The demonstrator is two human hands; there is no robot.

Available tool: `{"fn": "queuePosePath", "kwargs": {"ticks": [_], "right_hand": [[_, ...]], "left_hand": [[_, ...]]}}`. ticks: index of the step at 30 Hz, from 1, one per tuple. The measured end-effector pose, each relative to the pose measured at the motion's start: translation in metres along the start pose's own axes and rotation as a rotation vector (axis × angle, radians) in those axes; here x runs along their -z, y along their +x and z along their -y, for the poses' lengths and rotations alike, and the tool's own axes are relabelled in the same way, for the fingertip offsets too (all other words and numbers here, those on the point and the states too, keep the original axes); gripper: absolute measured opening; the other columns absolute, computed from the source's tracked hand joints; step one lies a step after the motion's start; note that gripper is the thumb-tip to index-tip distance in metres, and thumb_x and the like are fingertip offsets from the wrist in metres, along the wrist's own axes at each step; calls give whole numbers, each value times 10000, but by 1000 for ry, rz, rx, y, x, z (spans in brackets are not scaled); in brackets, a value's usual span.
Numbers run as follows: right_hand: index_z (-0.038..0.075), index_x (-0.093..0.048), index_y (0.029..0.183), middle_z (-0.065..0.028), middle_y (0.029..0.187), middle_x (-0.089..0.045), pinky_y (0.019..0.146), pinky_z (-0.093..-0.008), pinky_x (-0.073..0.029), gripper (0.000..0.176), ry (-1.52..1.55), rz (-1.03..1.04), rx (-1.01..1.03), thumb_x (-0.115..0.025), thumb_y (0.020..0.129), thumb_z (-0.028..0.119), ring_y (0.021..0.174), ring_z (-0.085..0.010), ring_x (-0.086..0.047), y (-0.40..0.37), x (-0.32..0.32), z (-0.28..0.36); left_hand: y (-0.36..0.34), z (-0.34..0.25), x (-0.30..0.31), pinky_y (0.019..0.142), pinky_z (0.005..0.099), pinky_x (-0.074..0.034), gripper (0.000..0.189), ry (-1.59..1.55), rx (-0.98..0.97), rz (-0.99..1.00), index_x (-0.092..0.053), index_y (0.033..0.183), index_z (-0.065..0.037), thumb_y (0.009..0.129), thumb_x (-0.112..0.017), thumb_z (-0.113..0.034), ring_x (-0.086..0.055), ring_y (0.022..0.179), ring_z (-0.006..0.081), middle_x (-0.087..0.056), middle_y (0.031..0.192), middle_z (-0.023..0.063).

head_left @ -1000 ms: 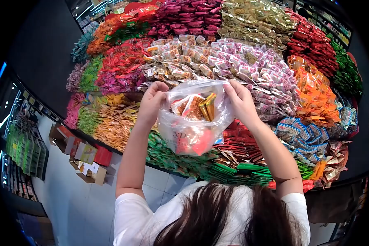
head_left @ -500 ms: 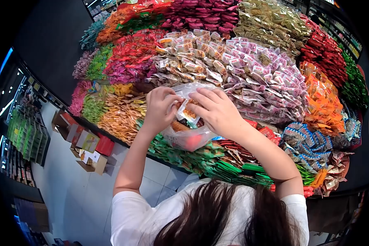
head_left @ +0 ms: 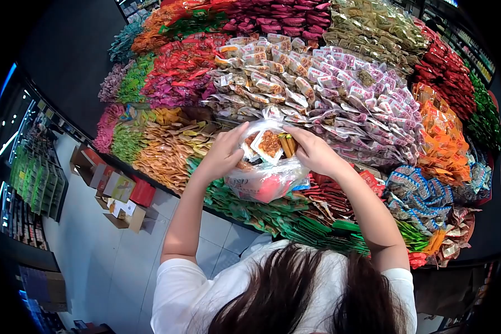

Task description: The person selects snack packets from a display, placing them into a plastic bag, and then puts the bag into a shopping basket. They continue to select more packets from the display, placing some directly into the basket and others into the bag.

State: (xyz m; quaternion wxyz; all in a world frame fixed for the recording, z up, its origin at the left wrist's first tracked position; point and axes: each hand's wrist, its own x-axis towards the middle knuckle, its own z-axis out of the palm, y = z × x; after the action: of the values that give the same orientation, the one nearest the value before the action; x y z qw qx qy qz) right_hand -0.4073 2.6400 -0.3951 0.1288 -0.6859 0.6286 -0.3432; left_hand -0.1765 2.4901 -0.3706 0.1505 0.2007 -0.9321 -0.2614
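Note:
A clear plastic bag (head_left: 245, 186) rests on the snack display, its top spread wide. Inside it lie a white-edged snack packet (head_left: 269, 146) with reddish-brown food, brown-gold sticks (head_left: 288, 145) and something pink-red low down. My left hand (head_left: 226, 151) is closed on the bag's left rim. On the right rim, my right hand (head_left: 316, 150) is closed on the plastic, next to the sticks.
Piles of wrapped snacks surround the bag: white-and-purple packets (head_left: 373, 106) behind, orange packets (head_left: 442, 139) at right, green packets (head_left: 306, 231) in front. Open cardboard boxes (head_left: 131, 217) stand on the tiled floor (head_left: 94, 261) at left, near shelves (head_left: 36, 178).
My hands have moved apart from over the bag's middle to its two sides. The bag's mouth is wider, and the packet and sticks inside are now uncovered.

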Motion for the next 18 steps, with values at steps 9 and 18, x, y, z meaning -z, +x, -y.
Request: {"fn": "queuePosePath", "kwargs": {"ticks": [9, 18], "right_hand": [[33, -503, 1249, -218, 1207, -552, 928, -420, -445, 416, -90, -123, -178, -517, 834, 52, 1100, -349, -548, -17, -8, -25], [43, -555, 1200, -99, 1019, -569, 875, -420, -399, 523, -356, -212, 203, -708, 719, 183, 1009, -290, -511, -50, -3, 79]], "left_hand": [[-63, -44, -14, 1090, 460, -261, 668, 78, -76, -209, -443, 1367, -136, 747, -681, -212, -308, 1324, 363, -404, 1391, 121], [-80, -36, -39, 1036, 414, -361, 887, 63, -45, -271, -396, 1389, -152, 582, -714, 33, -378, 1249, 328, -363, 1351, 112]]}}
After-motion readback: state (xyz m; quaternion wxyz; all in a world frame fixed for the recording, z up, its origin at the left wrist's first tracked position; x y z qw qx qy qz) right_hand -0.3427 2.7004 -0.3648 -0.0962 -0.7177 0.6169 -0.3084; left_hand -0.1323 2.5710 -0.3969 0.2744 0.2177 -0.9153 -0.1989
